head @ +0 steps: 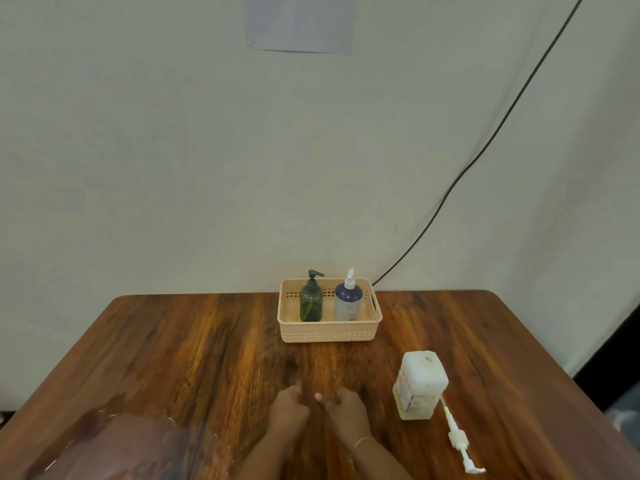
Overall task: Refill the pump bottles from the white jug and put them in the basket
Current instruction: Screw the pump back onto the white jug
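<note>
A beige basket [329, 332] stands at the far middle of the wooden table. Inside it stand a dark green pump bottle [311, 304] on the left and a blue-and-white pump bottle [348, 301] on the right, both upright with their pumps on. The white jug [420, 384] stands at the right, its top opening uncovered. A white pump head [459, 439] with its long tube lies flat just beside the jug. My left hand [289, 408] and my right hand [344, 410] rest close together on the table near me, fingers curled, holding nothing.
A blurred brownish shape [131, 445] fills the near left corner of the table [173, 341]. A black cable [485, 147] runs down the wall to behind the basket. A sheet of paper [301, 22] hangs on the wall.
</note>
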